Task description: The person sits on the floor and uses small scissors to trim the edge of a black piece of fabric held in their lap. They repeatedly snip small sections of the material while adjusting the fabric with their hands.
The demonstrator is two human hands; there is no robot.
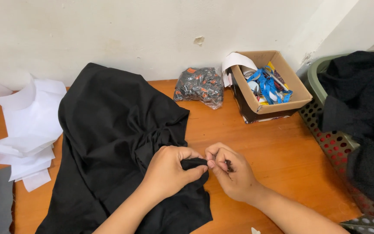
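Black garment (109,143), crumpled and spread on the wooden table, one bunched edge pinched up near its right side

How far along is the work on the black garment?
Done: nothing finished can be told apart. In hand: the left hand pinches an edge of the black garment while the right hand holds something small and dark against it. Left: the green perforated basket holds more dark cloth; white paper pieces lie stacked at the table's left end.

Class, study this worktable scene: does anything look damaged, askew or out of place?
The wall has a chipped patch above the plastic bag. The white paper sheets lie in an untidy, skewed pile at the table's left.
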